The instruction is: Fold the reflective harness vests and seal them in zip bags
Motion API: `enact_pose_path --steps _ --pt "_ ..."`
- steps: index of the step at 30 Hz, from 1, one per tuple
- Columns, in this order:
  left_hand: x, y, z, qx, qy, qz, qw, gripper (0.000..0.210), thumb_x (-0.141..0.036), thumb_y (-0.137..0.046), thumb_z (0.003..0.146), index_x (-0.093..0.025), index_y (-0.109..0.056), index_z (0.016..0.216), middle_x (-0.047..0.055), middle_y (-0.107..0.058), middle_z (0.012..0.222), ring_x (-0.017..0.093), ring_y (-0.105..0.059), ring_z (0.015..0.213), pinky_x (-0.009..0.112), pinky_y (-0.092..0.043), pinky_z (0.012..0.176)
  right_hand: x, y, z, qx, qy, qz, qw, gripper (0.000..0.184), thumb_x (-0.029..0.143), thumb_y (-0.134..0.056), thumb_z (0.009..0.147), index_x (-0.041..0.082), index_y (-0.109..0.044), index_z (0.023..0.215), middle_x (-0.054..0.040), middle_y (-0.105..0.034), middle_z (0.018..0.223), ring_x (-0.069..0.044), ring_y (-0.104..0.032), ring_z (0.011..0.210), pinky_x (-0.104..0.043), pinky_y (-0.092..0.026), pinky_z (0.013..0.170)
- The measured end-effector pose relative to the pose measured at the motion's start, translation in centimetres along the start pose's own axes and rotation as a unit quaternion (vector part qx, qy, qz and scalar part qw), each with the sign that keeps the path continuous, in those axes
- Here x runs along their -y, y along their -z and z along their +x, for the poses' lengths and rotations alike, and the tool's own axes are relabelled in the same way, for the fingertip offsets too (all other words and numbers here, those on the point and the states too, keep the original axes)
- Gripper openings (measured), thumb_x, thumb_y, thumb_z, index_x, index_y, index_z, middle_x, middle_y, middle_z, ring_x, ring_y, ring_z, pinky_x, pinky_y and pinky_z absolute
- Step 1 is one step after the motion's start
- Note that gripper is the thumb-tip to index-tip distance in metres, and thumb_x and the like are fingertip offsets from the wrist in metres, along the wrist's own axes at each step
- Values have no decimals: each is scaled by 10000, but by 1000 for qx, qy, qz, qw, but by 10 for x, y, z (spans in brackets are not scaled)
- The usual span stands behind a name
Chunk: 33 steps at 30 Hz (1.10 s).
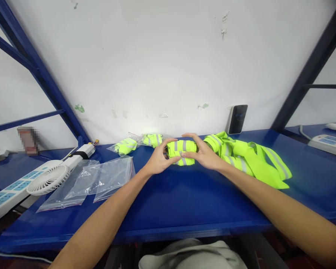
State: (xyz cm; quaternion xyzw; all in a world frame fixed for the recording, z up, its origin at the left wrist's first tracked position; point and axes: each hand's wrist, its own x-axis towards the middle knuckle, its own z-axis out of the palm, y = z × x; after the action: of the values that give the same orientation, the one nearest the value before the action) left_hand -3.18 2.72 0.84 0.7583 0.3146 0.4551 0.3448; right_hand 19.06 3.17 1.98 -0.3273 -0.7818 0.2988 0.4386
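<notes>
Both hands were on one neon bundle (180, 145), folded up small with grey stripes, sitting around the back half of the blue table (190, 201). A loose heap (257, 160) of the same strappy stuff lay just past it on the right. The left hand (158, 157) had its thumb across the front and its index finger along the top; the right hand (203, 153) had its thumb pressed on the front too, index finger arched over the top. So not spread wide, more of a squeeze from both ends. Looked to me like the folding was mostly done and this was the keep-it-tidy stage. I'd say the next move called for even pressure, since letting one end go could've sprung those folds loose.

Flat clear bags (112, 175) lay over to the left, and two bagged bundles (126, 145) sat near the wall (156, 56). The remaining fingers were behind the bundle, so no clue how they were placed. A dark bit (167, 150) showed at its left end, maybe a buckle, couldn't swear to it. The pixelated thing (28, 141) over by the blue frame (49, 80) was unreadable.
</notes>
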Motion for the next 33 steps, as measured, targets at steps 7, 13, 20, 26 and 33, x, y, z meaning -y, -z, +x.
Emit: enact_pose_path --steps 7,13,20,26,33 --pt "4 2 5 -18 1 -43 999 579 -343 -799 776 -232 -560 1292 76 -603 1208 202 -605 1008 294 -497 849 0 13 3 126 -168 328 921 604 296 -676 865 292 -468 1433 -91 -597 1342 -253 -651 1134 -419 -590 897" --pt "-16 9 3 98 -33 24 994 567 -355 -719 860 -286 -573 1403 94 -555 1457 296 -510 1329 414 -400 1094 -18 16 3 127 -145 247 950 613 365 -760 841 275 -545 1408 -11 -629 929 -123 -611 750 -258 -583 655" --pt "-17 12 5 88 -28 78 993 530 -391 -676 894 -334 -579 1412 62 -594 1427 286 -545 1262 436 -363 1112 -17 12 3 80 -105 187 974 613 380 -758 845 269 -561 1415 67 -443 646 -81 -417 547 -201 -468 523" --pt "-14 16 6 89 -14 115 989 495 -409 -642 914 -358 -585 1403 56 -648 1329 292 -556 1213 457 -343 1113 -6 13 2 147 -187 340 910 662 315 -690 896 307 -440 1509 -49 -635 1158 -184 -646 1032 -353 -581 880" --pt "-20 14 6 98 -25 121 988 501 -409 -629 922 -341 -580 1416 74 -666 1276 306 -556 1190 427 -373 1068 -16 1 2 83 -91 194 973 556 421 -688 888 205 -568 1386 -56 -663 1004 -158 -617 801 -261 -550 654"
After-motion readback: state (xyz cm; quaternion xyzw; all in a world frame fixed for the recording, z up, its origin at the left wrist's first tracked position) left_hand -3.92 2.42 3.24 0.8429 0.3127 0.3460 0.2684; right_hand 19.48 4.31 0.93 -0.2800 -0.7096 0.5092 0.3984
